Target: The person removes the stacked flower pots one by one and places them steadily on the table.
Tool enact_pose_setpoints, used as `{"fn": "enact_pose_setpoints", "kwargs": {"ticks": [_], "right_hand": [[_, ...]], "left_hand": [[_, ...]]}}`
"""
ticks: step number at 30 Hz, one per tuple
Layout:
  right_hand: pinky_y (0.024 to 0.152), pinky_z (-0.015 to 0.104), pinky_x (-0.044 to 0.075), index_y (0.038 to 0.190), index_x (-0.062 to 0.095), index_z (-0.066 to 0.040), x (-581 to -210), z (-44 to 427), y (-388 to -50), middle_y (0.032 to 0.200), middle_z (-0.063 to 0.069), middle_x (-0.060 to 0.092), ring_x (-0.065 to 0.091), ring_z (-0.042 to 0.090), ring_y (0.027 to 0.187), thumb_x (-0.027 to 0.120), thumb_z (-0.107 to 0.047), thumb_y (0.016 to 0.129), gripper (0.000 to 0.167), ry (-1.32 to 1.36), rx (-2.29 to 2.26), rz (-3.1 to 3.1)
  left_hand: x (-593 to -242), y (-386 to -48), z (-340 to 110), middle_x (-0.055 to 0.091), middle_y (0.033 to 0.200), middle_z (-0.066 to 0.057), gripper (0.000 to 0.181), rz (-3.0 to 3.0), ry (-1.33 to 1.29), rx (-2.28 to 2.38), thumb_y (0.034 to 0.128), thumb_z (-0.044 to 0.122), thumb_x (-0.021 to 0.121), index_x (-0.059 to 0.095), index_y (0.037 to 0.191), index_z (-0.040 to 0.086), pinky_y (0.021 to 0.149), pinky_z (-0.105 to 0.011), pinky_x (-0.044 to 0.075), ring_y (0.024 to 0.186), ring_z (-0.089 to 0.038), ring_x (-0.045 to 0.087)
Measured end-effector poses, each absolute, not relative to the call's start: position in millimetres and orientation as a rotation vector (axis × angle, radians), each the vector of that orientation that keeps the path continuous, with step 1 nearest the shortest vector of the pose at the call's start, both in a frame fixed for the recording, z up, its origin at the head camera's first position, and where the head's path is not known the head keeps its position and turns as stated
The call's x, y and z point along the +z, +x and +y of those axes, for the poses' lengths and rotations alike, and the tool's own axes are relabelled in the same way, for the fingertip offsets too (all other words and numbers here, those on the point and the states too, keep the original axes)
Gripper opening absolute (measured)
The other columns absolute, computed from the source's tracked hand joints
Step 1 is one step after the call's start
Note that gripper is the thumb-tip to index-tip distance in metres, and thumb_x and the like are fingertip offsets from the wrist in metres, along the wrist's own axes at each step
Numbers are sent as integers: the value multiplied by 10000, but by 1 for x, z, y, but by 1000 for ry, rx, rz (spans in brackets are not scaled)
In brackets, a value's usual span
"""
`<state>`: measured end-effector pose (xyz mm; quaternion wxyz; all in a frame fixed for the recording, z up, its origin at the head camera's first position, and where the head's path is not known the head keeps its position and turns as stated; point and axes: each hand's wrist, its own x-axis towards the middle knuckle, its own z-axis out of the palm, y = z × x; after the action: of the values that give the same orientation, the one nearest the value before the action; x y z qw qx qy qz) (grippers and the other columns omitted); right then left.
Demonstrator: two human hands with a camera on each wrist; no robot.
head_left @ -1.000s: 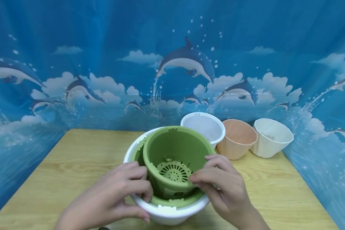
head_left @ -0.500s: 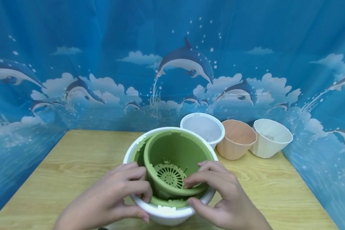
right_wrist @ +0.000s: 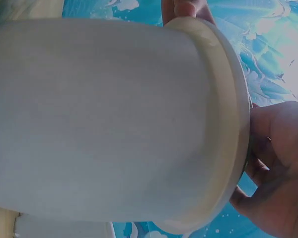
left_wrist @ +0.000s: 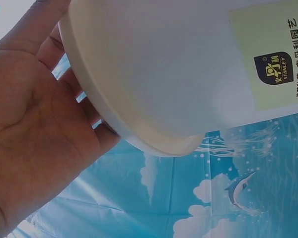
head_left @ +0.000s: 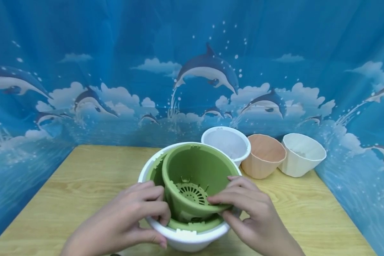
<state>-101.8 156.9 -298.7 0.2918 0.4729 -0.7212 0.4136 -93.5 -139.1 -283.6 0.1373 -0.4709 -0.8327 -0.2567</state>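
A small green flowerpot (head_left: 199,161) with a slotted bottom sits tilted inside a larger green pot (head_left: 208,224), which is nested in a big white pot (head_left: 189,237). My left hand (head_left: 136,209) holds the white pot's near-left rim, fingers curled over it and thumb outside. At the small pot's near-right rim, my right hand (head_left: 251,208) pinches with fingers inside and thumb beneath the lip. The left wrist view shows the white pot's wall (left_wrist: 159,59) with a printed label (left_wrist: 273,67). In the right wrist view the same wall (right_wrist: 104,119) fills most of the picture.
Behind and to the right stand a white pot (head_left: 225,140), an orange faceted pot (head_left: 262,165) and a cream faceted pot (head_left: 299,163). The wooden table (head_left: 92,181) meets a blue dolphin curtain (head_left: 131,71) at its back and sides.
My right thumb has gone from the white pot's rim to under the small green pot's lip. The small pot has shifted slightly right. My left hand has stayed in place.
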Motion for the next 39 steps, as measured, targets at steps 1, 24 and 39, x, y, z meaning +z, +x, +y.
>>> {"fn": "enact_pose_setpoints", "kwargs": {"ticks": [1, 24, 39], "right_hand": [[1110, 297, 375, 1090, 734, -88, -299, 158, -102, 959, 7, 733, 617, 159, 944, 711, 59, 754, 367, 1255, 1090, -1924], [1122, 317, 359, 951, 700, -95, -296, 153, -106, 933, -10, 690, 631, 159, 903, 657, 48, 714, 280, 1257, 918, -1884], [1115, 410, 385, 865, 708, -22, -295, 154, -114, 879, 55, 687, 636, 214, 865, 615, 62, 817, 134, 1205, 912, -1693]], "left_hand": [[-284, -93, -139, 436, 895, 216, 247, -2413, -1364, -745, 773, 548, 707, 578, 899, 380, 723, -210, 359, 842, 14, 394], [-284, -92, -139, 448, 905, 240, 253, -2462, -1343, -730, 769, 580, 691, 569, 885, 392, 762, -232, 367, 864, 16, 410], [-285, -91, -139, 448, 920, 229, 269, -2451, -1318, -728, 759, 595, 693, 573, 876, 386, 765, -223, 377, 854, 9, 408]]}}
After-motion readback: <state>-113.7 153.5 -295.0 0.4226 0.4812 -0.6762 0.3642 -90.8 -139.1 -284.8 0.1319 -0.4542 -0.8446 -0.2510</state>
